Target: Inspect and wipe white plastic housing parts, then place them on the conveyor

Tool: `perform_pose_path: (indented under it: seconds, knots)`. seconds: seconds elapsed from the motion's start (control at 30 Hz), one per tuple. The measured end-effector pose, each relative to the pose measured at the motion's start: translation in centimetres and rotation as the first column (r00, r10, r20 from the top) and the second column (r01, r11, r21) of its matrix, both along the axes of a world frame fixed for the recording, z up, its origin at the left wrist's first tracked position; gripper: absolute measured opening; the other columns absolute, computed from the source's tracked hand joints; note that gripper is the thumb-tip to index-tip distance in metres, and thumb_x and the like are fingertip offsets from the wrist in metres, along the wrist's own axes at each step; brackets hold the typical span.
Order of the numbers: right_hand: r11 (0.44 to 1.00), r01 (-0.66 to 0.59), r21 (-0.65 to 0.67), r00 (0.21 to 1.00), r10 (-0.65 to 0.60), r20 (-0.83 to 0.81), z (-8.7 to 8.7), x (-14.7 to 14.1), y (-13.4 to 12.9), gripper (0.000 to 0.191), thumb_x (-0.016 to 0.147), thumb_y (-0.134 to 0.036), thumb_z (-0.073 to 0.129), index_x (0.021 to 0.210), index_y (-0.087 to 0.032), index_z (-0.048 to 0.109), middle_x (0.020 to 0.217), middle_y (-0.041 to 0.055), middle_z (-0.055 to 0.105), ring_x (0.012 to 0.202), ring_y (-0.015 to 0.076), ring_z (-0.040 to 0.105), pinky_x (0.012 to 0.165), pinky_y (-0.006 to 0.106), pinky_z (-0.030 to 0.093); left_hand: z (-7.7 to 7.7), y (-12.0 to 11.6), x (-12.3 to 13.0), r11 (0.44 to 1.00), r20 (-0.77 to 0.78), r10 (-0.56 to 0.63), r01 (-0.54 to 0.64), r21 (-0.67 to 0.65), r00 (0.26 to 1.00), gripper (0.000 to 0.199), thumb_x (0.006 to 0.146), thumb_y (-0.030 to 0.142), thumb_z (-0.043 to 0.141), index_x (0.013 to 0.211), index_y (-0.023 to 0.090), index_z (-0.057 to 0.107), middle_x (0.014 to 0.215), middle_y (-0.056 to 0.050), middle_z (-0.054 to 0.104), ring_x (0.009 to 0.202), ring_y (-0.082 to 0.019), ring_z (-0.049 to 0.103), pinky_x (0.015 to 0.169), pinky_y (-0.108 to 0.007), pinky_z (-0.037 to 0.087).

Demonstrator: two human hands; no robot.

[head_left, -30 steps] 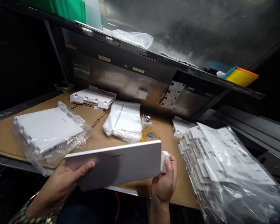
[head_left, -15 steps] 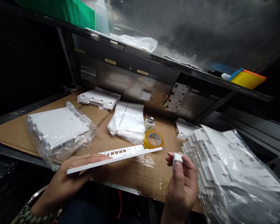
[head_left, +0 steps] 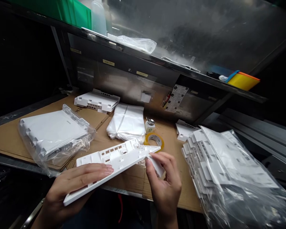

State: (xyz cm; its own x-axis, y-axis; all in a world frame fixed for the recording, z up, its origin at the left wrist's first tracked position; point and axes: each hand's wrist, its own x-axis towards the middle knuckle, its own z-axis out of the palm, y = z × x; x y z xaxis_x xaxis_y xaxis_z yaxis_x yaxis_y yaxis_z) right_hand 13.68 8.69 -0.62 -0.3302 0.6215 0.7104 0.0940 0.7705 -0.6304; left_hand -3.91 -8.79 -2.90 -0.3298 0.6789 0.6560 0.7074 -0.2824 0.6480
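Observation:
My left hand (head_left: pixel 73 184) grips a white plastic cover (head_left: pixel 124 159) with rectangular port cut-outs, fingers across its inner face and the thumb out of sight. The cover is held tilted above the cardboard, its far right corner raised toward my right hand (head_left: pixel 165 181). Between the thumb and fingers of that hand is a small white block (head_left: pixel 156 164), like a piece of foam or cloth. It lies against the cover's right end edge. Just behind the cover is a roll of clear yellow tape (head_left: pixel 154 140), partly hidden by it.
Bagged white covers (head_left: pixel 54 130) lie at left, and a bagged stack of covers (head_left: pixel 219 171) stands at right. Behind are a pile of plastic bags (head_left: pixel 127 122), a pump bottle (head_left: pixel 150 125) and loose white housings (head_left: pixel 97 100). A metal shelf (head_left: pixel 143 55) runs above the cardboard (head_left: pixel 133 181).
My right hand has moved left, bringing the small white block to the cover's right end. The cover has turned so more of its inner face shows. The view has shifted slightly.

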Motion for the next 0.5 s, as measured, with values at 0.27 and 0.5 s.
perform_pose_path:
  seconds: [0.27, 0.5]
  knots:
    - [1.000, 0.007, -0.018, 1.000, -0.007, 0.022, -0.1, -0.1, 0.2, 0.017, 0.089, -0.016, 0.073, 0.104, -0.023, 0.075, 0.101, 0.0032, 0.068, 0.093, 0.0174, 0.068, 0.082, 0.029, 0.055, 0.5, 0.6, 1.1, 0.998, 0.128, 0.062, -0.066, 0.020, 0.990, 0.043, 0.092, 0.016, 0.058, 0.116, 0.048, 0.076, 0.106, 0.007, 0.082, 0.095, -0.023, 0.079, 0.089, -0.035, 0.061]
    - [0.960, 0.268, -0.081, 0.956, -0.276, -0.103, 0.1, 0.8, 2.4, 0.012, 0.089, -0.030, 0.076, 0.097, -0.021, 0.076, 0.097, 0.0046, 0.069, 0.093, 0.0193, 0.065, 0.084, 0.033, 0.052, 1.2, 1.0, 0.7, 0.994, 0.257, 0.111, -0.100, -0.053, 0.960, 0.025, 0.087, 0.023, 0.073, 0.101, 0.042, 0.083, 0.094, 0.001, 0.083, 0.087, -0.028, 0.079, 0.080, -0.037, 0.063]
